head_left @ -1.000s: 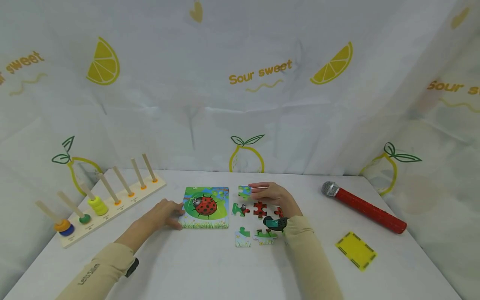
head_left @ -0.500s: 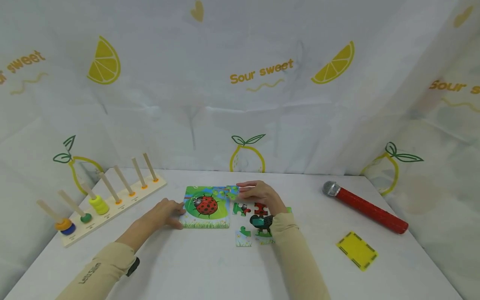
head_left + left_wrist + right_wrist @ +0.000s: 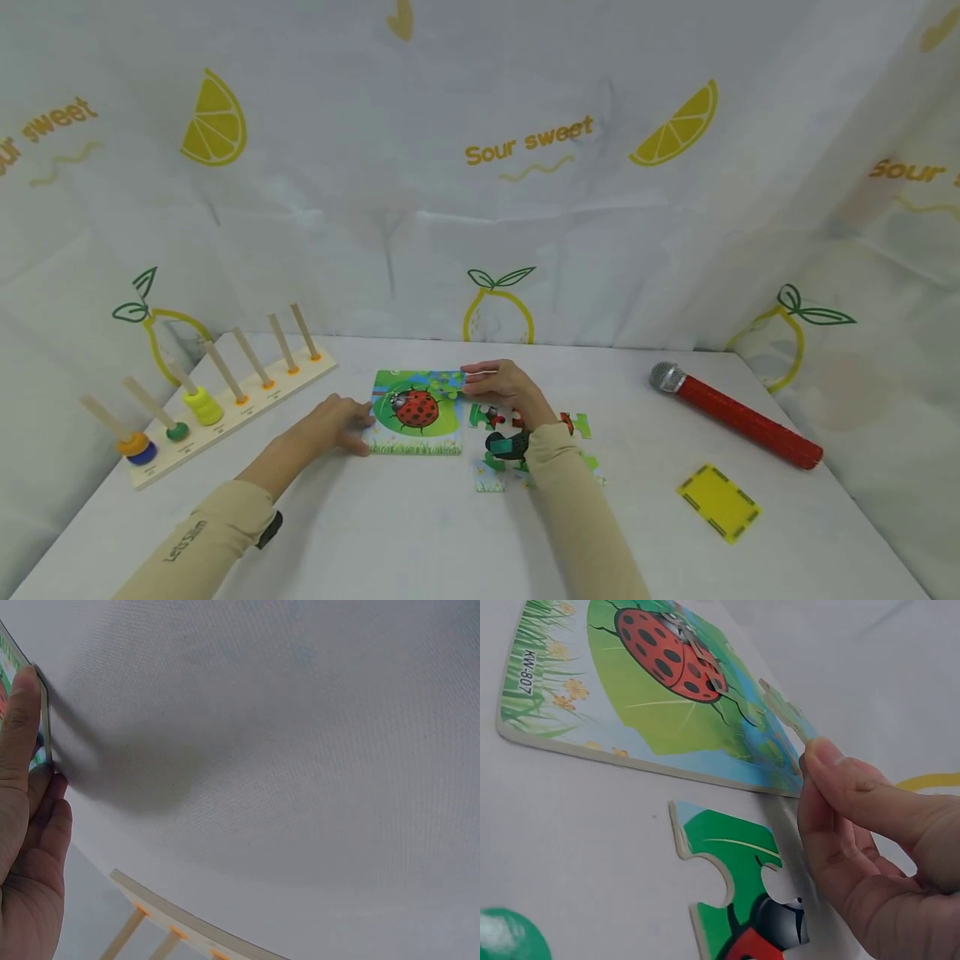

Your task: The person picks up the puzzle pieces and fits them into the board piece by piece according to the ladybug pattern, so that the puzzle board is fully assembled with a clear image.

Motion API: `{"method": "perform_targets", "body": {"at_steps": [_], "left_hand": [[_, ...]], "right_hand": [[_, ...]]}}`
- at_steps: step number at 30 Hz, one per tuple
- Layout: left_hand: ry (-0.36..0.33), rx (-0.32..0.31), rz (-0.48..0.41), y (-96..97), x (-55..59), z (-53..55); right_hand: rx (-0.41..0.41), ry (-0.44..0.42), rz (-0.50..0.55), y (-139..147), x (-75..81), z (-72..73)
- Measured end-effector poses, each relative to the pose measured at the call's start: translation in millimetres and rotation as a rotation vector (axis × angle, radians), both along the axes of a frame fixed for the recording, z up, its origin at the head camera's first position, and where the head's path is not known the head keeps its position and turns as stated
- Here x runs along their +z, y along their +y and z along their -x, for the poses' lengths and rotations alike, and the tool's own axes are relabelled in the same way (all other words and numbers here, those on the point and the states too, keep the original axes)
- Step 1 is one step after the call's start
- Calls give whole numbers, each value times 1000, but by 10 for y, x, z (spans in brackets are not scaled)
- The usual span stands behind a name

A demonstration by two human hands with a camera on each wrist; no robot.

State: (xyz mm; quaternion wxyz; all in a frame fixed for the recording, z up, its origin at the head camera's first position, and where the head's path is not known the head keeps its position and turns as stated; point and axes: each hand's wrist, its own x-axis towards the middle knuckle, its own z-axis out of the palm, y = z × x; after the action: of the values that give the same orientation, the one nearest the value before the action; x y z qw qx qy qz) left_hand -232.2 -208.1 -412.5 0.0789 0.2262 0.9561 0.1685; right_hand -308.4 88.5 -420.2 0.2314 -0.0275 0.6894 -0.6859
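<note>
The ladybug puzzle board (image 3: 416, 446) lies flat mid-table, its picture facing up. At its left edge, my left hand (image 3: 337, 423) grips it; in the left wrist view the thumb (image 3: 21, 712) lies over the board's rim and the other fingers bend in at the side. My right hand (image 3: 513, 390) pinches a blue-green jigsaw piece (image 3: 786, 709) between thumb and index finger. That piece is tilted over the board's upper right corner. A green piece showing the ladybug's head (image 3: 742, 847) lies just beside the board. Several more loose pieces (image 3: 491, 481) are partly hidden under the right forearm.
To the left stands a wooden peg counting rack (image 3: 225, 421) with coloured rings on some pegs. A red microphone (image 3: 746, 417) and a yellow rectangular card (image 3: 720, 502) lie on the right. A white lemon-print cloth (image 3: 375, 208) hangs behind the table.
My right hand has carried the blue-green piece leftward from the loose pieces to the board's upper right corner. The left hand keeps its place on the board's left edge.
</note>
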Motion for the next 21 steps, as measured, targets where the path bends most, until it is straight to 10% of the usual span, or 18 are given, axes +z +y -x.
{"method": "perform_targets", "body": {"at_steps": [21], "left_hand": [[16, -6, 10, -9, 5, -6]], "right_hand": [[-55, 211, -282, -282, 52, -16]]}}
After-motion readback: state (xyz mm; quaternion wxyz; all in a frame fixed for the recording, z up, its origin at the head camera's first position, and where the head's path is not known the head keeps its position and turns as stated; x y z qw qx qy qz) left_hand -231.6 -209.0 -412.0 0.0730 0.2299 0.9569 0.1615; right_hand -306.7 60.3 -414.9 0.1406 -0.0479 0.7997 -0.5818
